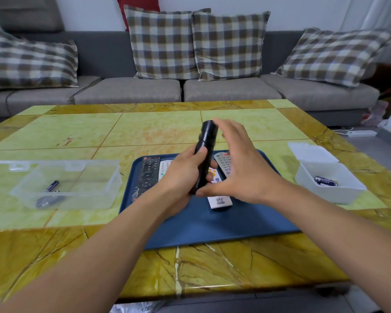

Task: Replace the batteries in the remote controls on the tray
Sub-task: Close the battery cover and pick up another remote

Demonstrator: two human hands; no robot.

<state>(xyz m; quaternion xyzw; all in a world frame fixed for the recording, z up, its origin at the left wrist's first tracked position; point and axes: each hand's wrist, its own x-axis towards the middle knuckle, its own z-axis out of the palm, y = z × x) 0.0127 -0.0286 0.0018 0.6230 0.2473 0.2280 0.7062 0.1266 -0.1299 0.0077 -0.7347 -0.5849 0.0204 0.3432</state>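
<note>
My left hand (185,170) grips a black remote (207,143) round its lower half and holds it tilted above the blue tray (212,224). My right hand (237,163) is beside the remote with straight fingers, its thumb touching the remote's lower end. On the tray lie another black remote (148,172), a white remote (165,168), a grey remote (222,162) and a white remote (219,201) partly hidden by my hands.
A clear plastic box (66,184) at the left holds batteries (51,186). A white box (330,181) with an open lid at the right holds dark batteries (325,180). The tray lies on a yellow-green marble table (167,129). A grey sofa with checked cushions stands behind.
</note>
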